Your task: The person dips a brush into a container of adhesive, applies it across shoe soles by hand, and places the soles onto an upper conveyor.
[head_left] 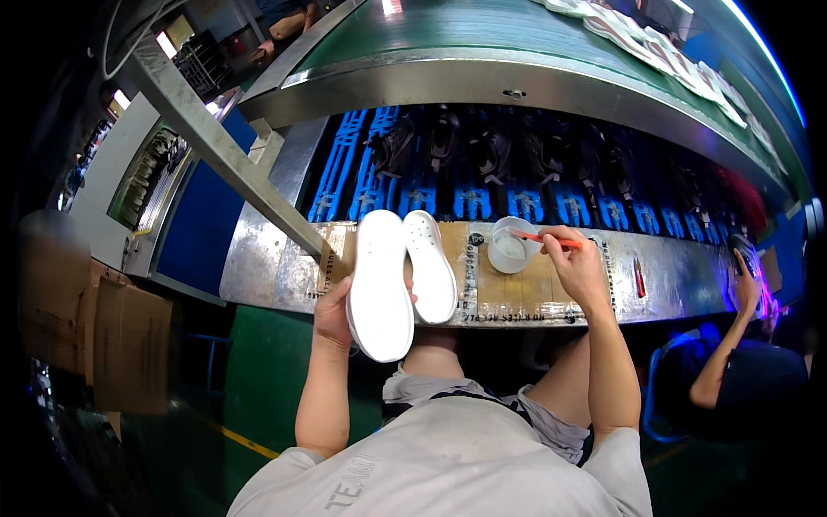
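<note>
My left hand (332, 314) is closed around a white shoe sole (380, 284), thumb along its left side and fingertips showing at its right edge. Beside it, a second white shoe sole (433, 274) with small holes at its far end lies close to those fingertips. I cannot tell whether the hand also touches it. My right hand (575, 263) grips an orange-handled brush (551, 240), held at a slant. Its tip reaches into a white plastic cup (508, 250) on the bench. What is inside the cup looks whitish.
A metal bench (267, 250) bears taped cardboard (517, 297) and a red pen-like tool (639, 277). Behind it, dark shoe uppers (495, 157) sit on a rack with blue holders, beneath a green conveyor (448, 39). A metal post (224, 146) slants at left. A co-worker's hand (748, 289) is at right.
</note>
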Action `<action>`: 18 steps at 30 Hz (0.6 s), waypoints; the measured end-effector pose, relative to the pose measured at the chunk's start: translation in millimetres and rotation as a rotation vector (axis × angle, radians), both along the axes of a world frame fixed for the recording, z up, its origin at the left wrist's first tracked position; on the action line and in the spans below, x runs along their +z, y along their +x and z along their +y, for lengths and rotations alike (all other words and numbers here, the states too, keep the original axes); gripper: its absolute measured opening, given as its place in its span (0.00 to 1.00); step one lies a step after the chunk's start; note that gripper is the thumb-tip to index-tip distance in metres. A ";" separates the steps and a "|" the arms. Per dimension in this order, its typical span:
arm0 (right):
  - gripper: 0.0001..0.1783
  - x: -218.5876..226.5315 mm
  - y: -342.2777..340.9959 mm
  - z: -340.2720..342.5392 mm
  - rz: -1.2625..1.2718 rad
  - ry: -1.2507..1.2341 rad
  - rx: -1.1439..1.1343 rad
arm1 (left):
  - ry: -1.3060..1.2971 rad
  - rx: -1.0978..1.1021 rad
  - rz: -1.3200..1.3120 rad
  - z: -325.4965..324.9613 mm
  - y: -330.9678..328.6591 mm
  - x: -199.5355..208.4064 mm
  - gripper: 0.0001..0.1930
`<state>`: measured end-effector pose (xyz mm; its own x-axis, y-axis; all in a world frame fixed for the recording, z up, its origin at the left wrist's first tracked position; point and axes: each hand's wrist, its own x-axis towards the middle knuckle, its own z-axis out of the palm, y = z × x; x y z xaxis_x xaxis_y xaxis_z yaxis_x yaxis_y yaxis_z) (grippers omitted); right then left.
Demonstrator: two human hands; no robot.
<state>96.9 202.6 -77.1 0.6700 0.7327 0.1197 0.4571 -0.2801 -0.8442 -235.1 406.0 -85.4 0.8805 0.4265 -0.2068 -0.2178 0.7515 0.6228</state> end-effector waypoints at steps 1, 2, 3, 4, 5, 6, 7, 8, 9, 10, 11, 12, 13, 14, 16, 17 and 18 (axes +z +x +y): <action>0.09 8.6 -1.7 -3.3 0.052 0.038 0.054 | -0.085 -0.084 -0.056 -1.5 1.4 -2.0 0.43; 0.09 15.8 -3.9 -3.0 0.052 0.032 0.056 | -0.171 -0.171 -0.113 -2.9 3.5 -4.3 0.43; 0.09 23.6 -5.2 -5.0 0.093 0.103 0.176 | -0.180 -0.182 -0.115 -8.0 7.3 -3.3 0.43; 0.09 30.5 -7.6 -3.8 0.136 0.177 0.297 | -0.291 -0.252 -0.171 -12.1 9.7 -2.1 0.45; 0.09 41.0 -11.6 -1.2 0.148 0.187 0.387 | -0.404 -0.322 -0.226 -15.5 11.5 -2.0 0.47; 0.10 50.5 -14.1 1.5 0.139 0.144 0.466 | -0.411 -0.334 -0.225 -17.7 13.2 -3.1 0.47; 0.10 51.6 -15.1 5.3 0.129 0.161 0.523 | -0.481 -0.378 -0.186 -20.0 14.3 -4.3 0.48; 0.09 51.4 -14.7 8.0 0.119 0.179 0.582 | -0.550 -0.421 -0.146 -21.3 15.8 -4.8 0.49; 0.09 49.3 -13.4 10.1 0.118 0.177 0.571 | -0.642 -0.487 -0.098 -19.8 18.2 -2.4 0.46; 0.09 44.9 -12.0 12.5 0.097 0.164 0.596 | -0.645 -0.495 -0.095 -22.7 20.3 -3.1 0.46; 0.09 40.8 -10.4 14.3 0.075 0.151 0.622 | -0.664 -0.524 -0.108 -28.3 22.4 -4.4 0.44; 0.09 37.4 -7.8 14.9 0.075 0.152 0.617 | -0.681 -0.550 -0.121 -32.0 24.1 -4.1 0.42; 0.09 34.2 -4.5 14.7 0.078 0.162 0.603 | -0.749 -0.533 -0.116 -33.9 24.3 5.1 0.40; 0.09 31.0 -2.4 13.6 0.080 0.172 0.589 | -0.748 -0.535 -0.114 -32.5 24.5 5.6 0.40; 0.10 25.0 -3.2 9.8 0.176 0.158 0.520 | -0.659 -0.500 -0.206 -26.8 22.9 6.3 0.45; 0.09 23.1 -3.8 8.3 0.118 0.114 0.469 | -0.650 -0.490 -0.208 -23.6 23.1 6.6 0.45; 0.08 22.3 -5.3 7.2 0.059 0.069 0.417 | -0.643 -0.482 -0.211 -20.3 23.9 6.5 0.45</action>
<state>91.6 209.8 -54.8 0.3256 0.9339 0.1478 0.4694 -0.0240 -0.8826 -211.2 385.7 -79.0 0.9841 -0.1523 -0.0910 0.1549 0.9877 0.0224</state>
